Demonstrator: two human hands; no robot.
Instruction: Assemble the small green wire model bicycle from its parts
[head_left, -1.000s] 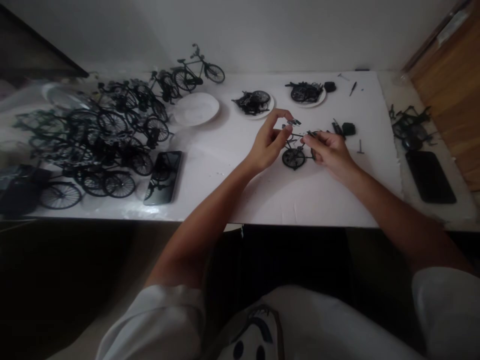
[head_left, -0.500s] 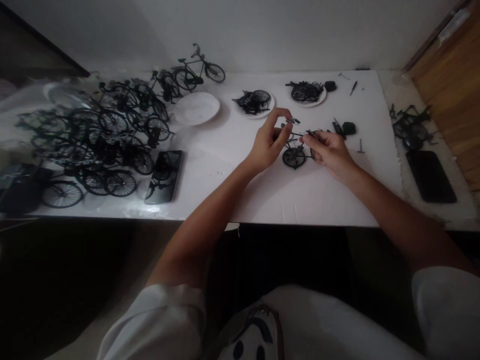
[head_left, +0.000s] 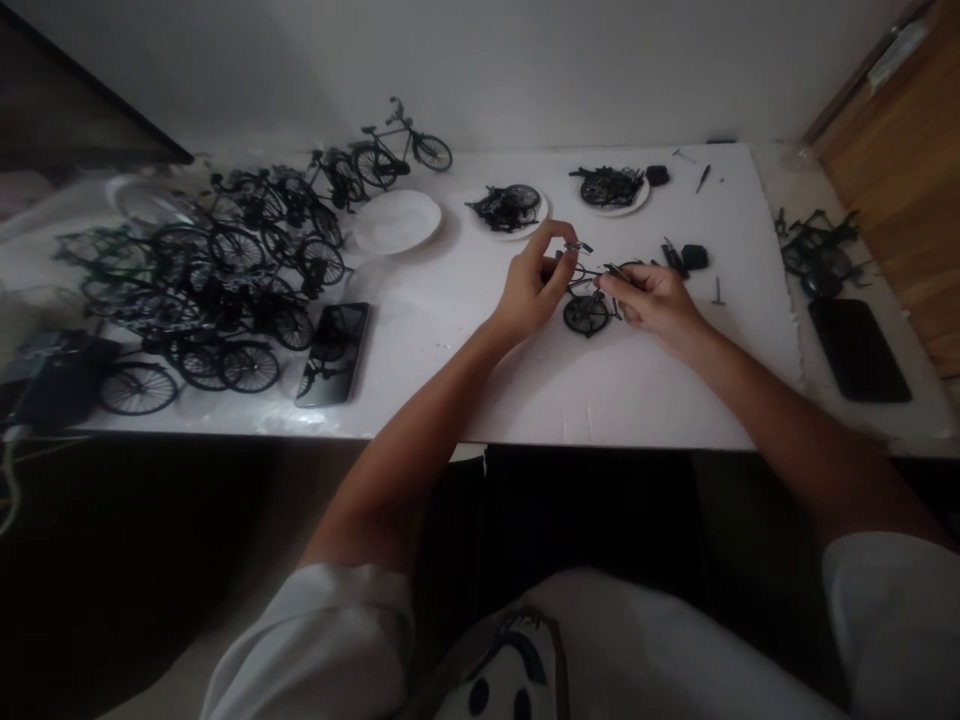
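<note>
A small dark model bicycle point(head_left: 586, 315) is between my two hands above the white board, one wheel showing below. My left hand point(head_left: 532, 285) is closed in a pinch at the bike's handlebar end, with the forefinger arched over it. On the other side, my right hand point(head_left: 651, 300) has thumb and fingers pressed together on the bike's frame, and a thin dark piece shows at its fingertips. The right fingers cover most of the bike's far end, so I cannot make out the exact grip.
Many finished-looking model bicycles point(head_left: 225, 270) crowd the left side. A phone point(head_left: 335, 355) lies beside them. Behind my hands are a white plate point(head_left: 397, 222) and two plates of bike parts point(head_left: 510, 208) point(head_left: 609, 187). Small tools point(head_left: 703, 178) and a dark phone point(head_left: 859, 350) lie to the right.
The view has shifted slightly. Both hands keep their hold on the model bicycle, with barely any movement of the fingers.
</note>
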